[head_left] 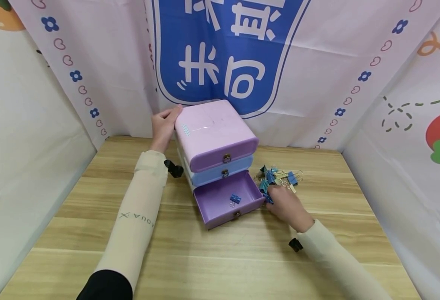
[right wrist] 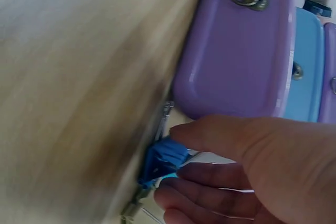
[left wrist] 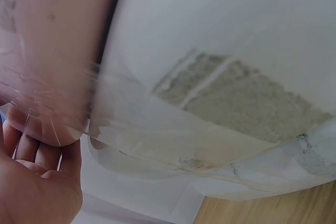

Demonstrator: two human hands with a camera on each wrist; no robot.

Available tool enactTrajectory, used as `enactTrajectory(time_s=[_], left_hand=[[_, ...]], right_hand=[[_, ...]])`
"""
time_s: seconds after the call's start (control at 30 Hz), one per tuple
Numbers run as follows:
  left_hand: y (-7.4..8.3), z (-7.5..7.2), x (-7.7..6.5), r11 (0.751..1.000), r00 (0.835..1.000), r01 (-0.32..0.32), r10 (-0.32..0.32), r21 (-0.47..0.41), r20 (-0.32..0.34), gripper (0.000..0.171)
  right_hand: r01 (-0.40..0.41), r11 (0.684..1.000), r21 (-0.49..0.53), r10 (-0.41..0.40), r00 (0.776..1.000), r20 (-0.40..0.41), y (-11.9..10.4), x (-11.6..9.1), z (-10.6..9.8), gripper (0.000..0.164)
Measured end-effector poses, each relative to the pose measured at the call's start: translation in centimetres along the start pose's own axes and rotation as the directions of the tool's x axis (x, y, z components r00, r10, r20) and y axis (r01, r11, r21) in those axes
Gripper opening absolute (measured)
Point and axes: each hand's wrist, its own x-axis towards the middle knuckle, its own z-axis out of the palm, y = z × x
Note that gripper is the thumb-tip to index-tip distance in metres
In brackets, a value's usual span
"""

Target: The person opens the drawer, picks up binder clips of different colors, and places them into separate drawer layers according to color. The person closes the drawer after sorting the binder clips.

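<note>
A small chest of drawers (head_left: 216, 125) with a pink top stands on the table, its purple bottom drawer (head_left: 214, 208) pulled out. Inside that drawer lies one blue binder clip (head_left: 236, 199). My left hand (head_left: 164, 125) holds the chest at its rear left corner; in the left wrist view its fingers (left wrist: 50, 156) reach around the edge and their tips are partly hidden. Beside the drawer's right side, my right hand (head_left: 285, 206) pinches another blue binder clip (right wrist: 165, 157) between thumb and fingers, low over the tabletop at the pile's front edge.
A pile of blue, teal and yellowish binder clips (head_left: 292, 178) lies on the wooden table (head_left: 242, 266), right of the chest. The blue middle drawer (head_left: 205, 177) is closed. Behind the chest hangs a printed cloth (head_left: 310, 83).
</note>
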Motion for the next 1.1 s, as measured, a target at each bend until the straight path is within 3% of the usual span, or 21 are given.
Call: enactTrajectory(time_s=[0.27,0.47,0.83,1.1], left_hand=[[-0.2,-0.1,0.0,1.0,1.0,0.006,-0.006,-0.002,0.007,0.049],[0.0,-0.1,-0.1,1.0,1.0,-0.001,0.001,0.001,-0.002,0.049],[0.2,0.0,-0.2,1.0,1.0,-0.006,0.006,0.011,-0.001,0.049],[0.0,0.0,-0.1,1.0,1.0,-0.013,0.014,0.012,-0.007,0.049]], right_hand=[[0.006,0.999,-0.048,-0.008,0.999,-0.036,0.3,0.4,1.1,0.011],[0.022,0.998,-0.059,-0.024,0.999,-0.034,0.5,0.4,0.8,0.009],[-0.004,0.999,0.032,0.002,0.997,0.077,0.7,-0.2,-0.7,0.01],[-0.035,0.997,0.069,0.029,0.996,0.09,1.1,-0.5,-1.6,0.017]])
